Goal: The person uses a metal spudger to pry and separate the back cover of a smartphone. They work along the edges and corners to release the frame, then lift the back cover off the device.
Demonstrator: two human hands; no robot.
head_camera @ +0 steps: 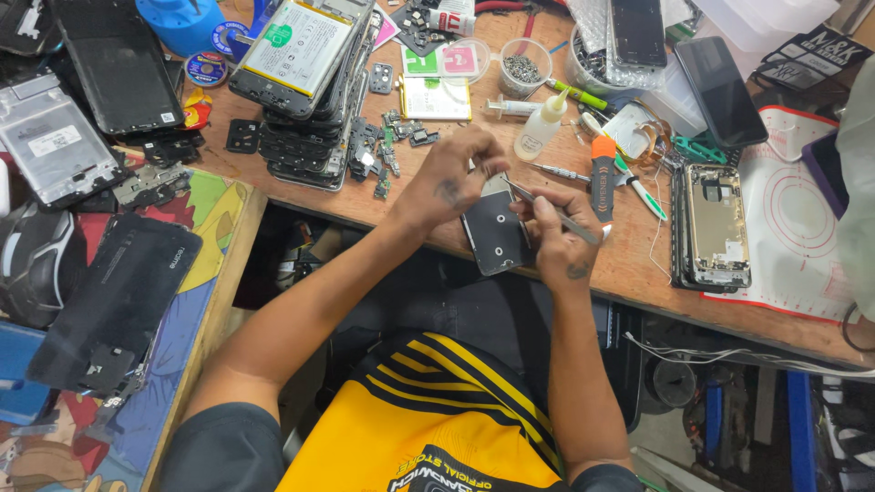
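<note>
Yellow-black shirt [437, 410] nearest; wooden workbench [629, 264] crowded: stacked phones [310, 82], red-ringed mat [802, 219].

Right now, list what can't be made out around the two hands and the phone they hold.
Head view only:
- Top end of the dark phone panel: covered by the left hand.
- Tip of the metal tweezers in the right hand: too thin to tell what it touches.
- Small parts in the round clear tub: too small to identify.
- Lower phones in the stack: hidden by those on top.
</note>
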